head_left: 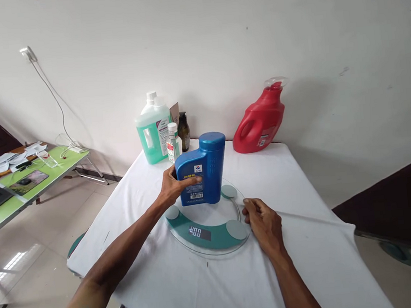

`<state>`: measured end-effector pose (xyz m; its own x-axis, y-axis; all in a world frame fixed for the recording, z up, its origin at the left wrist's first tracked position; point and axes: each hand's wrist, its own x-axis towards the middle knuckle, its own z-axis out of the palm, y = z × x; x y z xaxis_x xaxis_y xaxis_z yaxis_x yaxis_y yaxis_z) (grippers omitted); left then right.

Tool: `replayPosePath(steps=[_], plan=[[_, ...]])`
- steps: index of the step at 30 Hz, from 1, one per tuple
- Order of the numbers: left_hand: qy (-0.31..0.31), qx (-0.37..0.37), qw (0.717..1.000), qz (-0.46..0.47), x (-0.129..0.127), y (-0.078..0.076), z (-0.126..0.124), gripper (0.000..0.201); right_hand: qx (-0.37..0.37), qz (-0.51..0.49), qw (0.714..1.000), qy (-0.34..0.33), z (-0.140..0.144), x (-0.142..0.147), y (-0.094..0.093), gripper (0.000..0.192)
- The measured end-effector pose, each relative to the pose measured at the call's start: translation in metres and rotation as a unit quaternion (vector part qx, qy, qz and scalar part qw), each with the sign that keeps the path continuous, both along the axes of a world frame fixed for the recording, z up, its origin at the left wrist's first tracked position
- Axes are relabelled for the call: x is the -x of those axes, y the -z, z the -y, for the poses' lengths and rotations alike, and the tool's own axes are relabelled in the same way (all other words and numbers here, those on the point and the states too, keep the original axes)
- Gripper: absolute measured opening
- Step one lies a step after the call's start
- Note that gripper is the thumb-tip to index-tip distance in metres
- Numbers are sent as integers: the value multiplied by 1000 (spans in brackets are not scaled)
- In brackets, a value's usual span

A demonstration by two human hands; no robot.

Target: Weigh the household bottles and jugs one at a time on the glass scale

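Observation:
A blue plastic bottle with a wide blue cap stands upright over the round glass scale; I cannot tell whether its base touches the glass. My left hand grips the bottle from its left side, thumb across the label. The scale has a green band, and its display reads zeros. At the scale's right edge rests my right hand, fingers curled and thumb against the index finger, close to the glass rim. What those fingers pinch, if anything, is hidden.
Behind the scale stand a green jug, a small clear bottle and a dark bottle. A red detergent jug leans at the back right of the white-clothed table. A green table with papers and a laptop is at left.

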<state>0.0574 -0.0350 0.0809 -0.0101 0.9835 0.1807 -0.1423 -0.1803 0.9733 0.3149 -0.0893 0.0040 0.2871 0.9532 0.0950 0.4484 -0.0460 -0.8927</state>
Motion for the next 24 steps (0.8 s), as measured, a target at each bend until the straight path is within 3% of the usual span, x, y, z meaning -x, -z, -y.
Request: replayPosePath(steps=[10, 16, 18, 22, 24], plan=[[68, -34, 995, -66, 9, 0, 8, 64, 17, 1, 1000, 13, -2, 0, 1, 50], [99, -94, 990, -48, 41, 13, -6, 81, 19, 9, 1000, 17, -2, 0, 1, 44], [40, -72, 996, -25, 57, 25, -13, 78, 21, 17, 999, 20, -2, 1, 1, 42], [-160, 10, 987, -34, 85, 56, -22, 70, 19, 25, 999, 20, -3, 1, 3, 41], [-203, 15, 977, -61, 93, 69, -23, 68, 17, 25, 999, 19, -2, 1, 3, 42]])
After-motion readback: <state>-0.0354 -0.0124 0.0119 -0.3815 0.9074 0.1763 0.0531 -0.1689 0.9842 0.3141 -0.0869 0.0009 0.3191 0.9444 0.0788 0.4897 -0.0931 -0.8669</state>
